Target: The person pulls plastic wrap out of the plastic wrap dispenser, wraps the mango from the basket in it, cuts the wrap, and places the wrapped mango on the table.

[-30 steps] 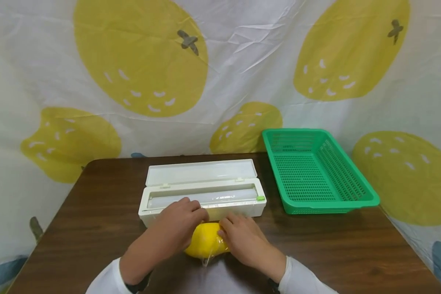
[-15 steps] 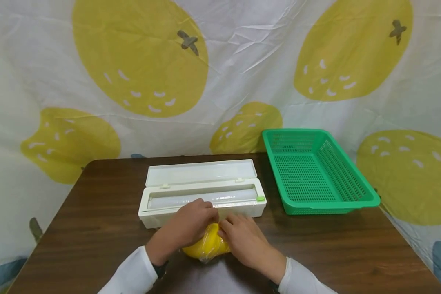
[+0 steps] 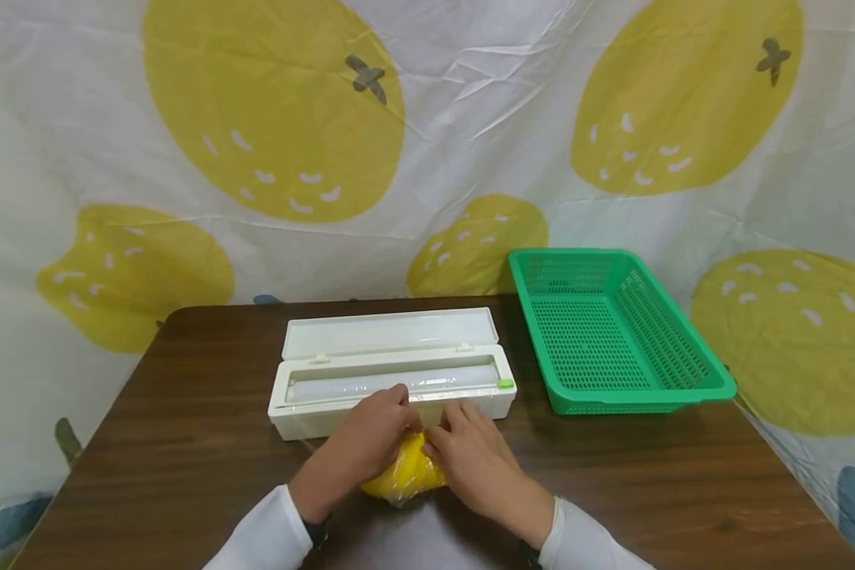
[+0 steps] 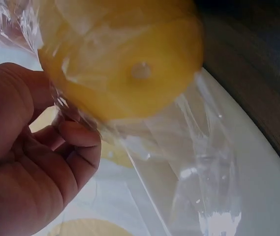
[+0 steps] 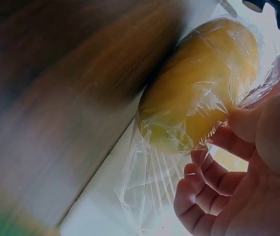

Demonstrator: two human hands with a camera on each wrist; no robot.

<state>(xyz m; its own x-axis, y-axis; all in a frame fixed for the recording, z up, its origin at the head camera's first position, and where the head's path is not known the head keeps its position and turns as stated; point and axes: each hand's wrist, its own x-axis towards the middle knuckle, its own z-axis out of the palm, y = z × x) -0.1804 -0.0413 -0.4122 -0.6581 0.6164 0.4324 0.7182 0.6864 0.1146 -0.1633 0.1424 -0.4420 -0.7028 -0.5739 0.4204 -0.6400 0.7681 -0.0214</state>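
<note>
A yellow fruit [image 3: 404,475], wrapped in clear cling film [image 4: 194,142], lies on the table between both hands. In the head view my left hand [image 3: 362,443] is over its left upper side; the left wrist view shows thumb and fingers pinching film at the fruit's edge. My right hand [image 3: 476,463] is at the right side, where thumb and index finger pinch gathered film in the right wrist view, the other fingers curled. Loose film [image 5: 144,182] hangs off the fruit's end there. Behind the hands stands a white film dispenser [image 3: 302,427], lid [image 3: 392,334] up, with a roll [image 3: 342,388] inside.
A green perforated basket [image 3: 641,397] stands at the back right of the brown wooden table [image 3: 199,412]. A green slider [image 3: 504,384] sits at the dispenser's right end. Behind hangs a lemon-print cloth [image 3: 470,142].
My left hand has shifted right over the fruit, closer to the right hand, drawing film with it. The right hand stays nearly in place. Dispenser and basket have not moved.
</note>
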